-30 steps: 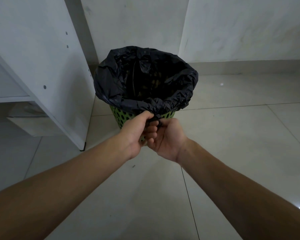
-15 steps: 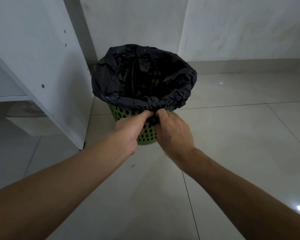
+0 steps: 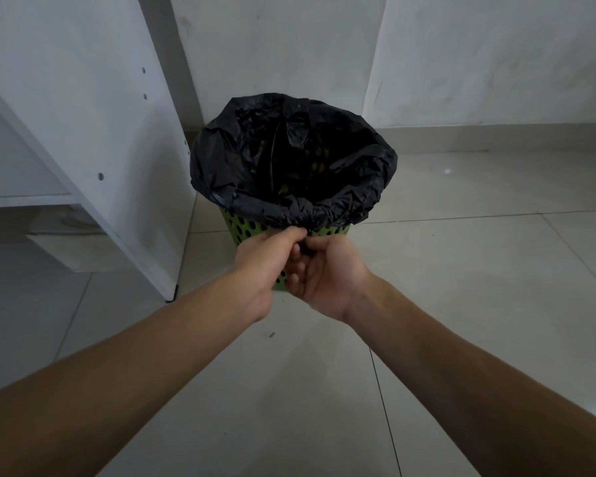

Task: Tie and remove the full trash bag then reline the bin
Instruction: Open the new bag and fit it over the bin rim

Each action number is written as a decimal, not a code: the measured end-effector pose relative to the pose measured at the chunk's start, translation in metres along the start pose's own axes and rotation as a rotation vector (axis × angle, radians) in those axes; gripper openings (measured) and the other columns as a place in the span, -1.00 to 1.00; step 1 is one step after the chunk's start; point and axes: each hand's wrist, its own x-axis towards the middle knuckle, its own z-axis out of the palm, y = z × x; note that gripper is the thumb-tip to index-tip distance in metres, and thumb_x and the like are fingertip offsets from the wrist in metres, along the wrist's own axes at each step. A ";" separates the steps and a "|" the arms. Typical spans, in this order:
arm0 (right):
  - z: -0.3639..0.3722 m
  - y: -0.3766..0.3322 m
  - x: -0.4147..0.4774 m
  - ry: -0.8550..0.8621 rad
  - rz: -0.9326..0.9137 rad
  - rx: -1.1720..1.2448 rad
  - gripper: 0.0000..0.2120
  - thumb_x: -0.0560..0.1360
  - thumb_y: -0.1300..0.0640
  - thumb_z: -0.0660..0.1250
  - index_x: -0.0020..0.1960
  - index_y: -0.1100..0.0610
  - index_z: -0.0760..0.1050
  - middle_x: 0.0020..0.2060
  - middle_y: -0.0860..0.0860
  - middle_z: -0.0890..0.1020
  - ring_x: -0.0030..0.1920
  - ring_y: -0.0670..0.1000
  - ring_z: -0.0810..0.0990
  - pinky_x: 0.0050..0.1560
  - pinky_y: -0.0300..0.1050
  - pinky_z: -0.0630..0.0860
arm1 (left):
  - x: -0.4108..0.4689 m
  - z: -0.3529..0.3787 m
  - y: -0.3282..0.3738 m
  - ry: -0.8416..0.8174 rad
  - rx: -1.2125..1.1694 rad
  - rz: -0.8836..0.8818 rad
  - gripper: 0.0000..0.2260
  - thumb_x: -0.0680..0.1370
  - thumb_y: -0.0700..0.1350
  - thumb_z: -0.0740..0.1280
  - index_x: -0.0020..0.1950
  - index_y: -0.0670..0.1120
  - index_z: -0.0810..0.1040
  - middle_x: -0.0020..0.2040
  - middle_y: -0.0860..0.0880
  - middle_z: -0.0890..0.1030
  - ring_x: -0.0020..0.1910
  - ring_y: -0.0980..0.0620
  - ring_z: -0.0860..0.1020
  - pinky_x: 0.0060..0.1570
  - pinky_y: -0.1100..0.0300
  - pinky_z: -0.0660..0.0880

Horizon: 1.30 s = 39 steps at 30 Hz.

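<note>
While the black trash bag (image 3: 291,160) sits open in the green perforated bin (image 3: 246,229), its top folded down over the rim all the way round, we see both hands meeting at the near edge of that fold. Our left hand (image 3: 267,259) comes in from the left, knuckles up, with thumb and forefinger pinched on a small bunch of black plastic just under the overhang. Our right hand (image 3: 326,275) faces it, palm turned inward, fingers (image 3: 298,270) curled together and touching those of the left; its fingertips close on the same dark bunch, though how much plastic they grip we cannot tell. The hands cover much of the bin's near wall. Inside the bag the contents are too dark to make out. The bin stands on the pale tiled floor (image 3: 461,270), close to the corner where two white walls (image 3: 496,56) meet, and just beside the side panel of a white shelf unit (image 3: 93,115) on the left. A small dark speck (image 3: 272,334) lies on the tiles below our left wrist.
</note>
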 end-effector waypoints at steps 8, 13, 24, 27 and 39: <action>-0.018 0.007 -0.002 0.634 -1.274 -1.631 -0.65 0.40 0.00 0.45 0.06 0.07 0.38 0.01 0.00 0.49 0.01 0.05 0.46 0.00 -0.01 0.46 | 0.003 -0.013 0.006 0.047 -0.033 -0.020 -0.89 0.42 -0.07 0.55 -0.10 0.05 0.68 -0.07 0.10 0.71 -0.07 0.08 0.67 -0.23 0.22 0.34; -0.019 -0.021 0.005 0.418 -1.338 -1.984 -0.59 0.44 0.04 0.42 0.27 0.06 0.49 0.15 -0.01 0.59 0.24 0.09 0.50 0.41 0.15 0.22 | 0.006 -0.017 0.002 0.060 -0.073 -0.032 -0.87 0.40 -0.07 0.57 -0.14 0.10 0.67 -0.13 0.10 0.70 -0.09 0.09 0.65 -0.20 0.20 0.42; 0.007 -0.009 0.021 0.356 -1.381 -1.807 -0.65 0.43 0.27 0.42 0.21 0.24 0.55 -0.13 0.07 0.69 -0.11 0.15 0.62 0.03 0.03 0.42 | -0.003 0.010 0.014 0.199 -0.420 -0.110 -0.70 0.37 0.11 0.50 -0.08 -0.08 0.64 -0.23 0.02 0.65 -0.13 -0.02 0.63 -0.15 0.11 0.51; 0.010 -0.013 0.016 0.136 -1.285 -1.728 -0.49 0.51 0.25 0.32 0.44 0.28 0.37 -0.01 0.14 0.67 -0.02 0.07 0.56 0.07 -0.14 0.33 | 0.004 0.010 0.020 0.258 -0.426 -0.109 -0.58 0.42 0.17 0.50 0.12 -0.08 0.62 0.00 -0.05 0.68 -0.02 -0.04 0.66 -0.21 0.16 0.53; 0.006 -0.037 0.016 0.038 -1.317 -1.354 -0.51 0.45 0.43 0.19 0.37 0.25 0.43 0.24 0.11 0.58 0.25 0.02 0.56 0.31 -0.06 0.48 | 0.022 0.004 0.039 0.316 -0.515 -0.091 -0.81 0.50 -0.13 0.43 0.05 -0.19 0.58 -0.05 -0.16 0.69 -0.18 -0.05 0.67 -0.17 0.12 0.64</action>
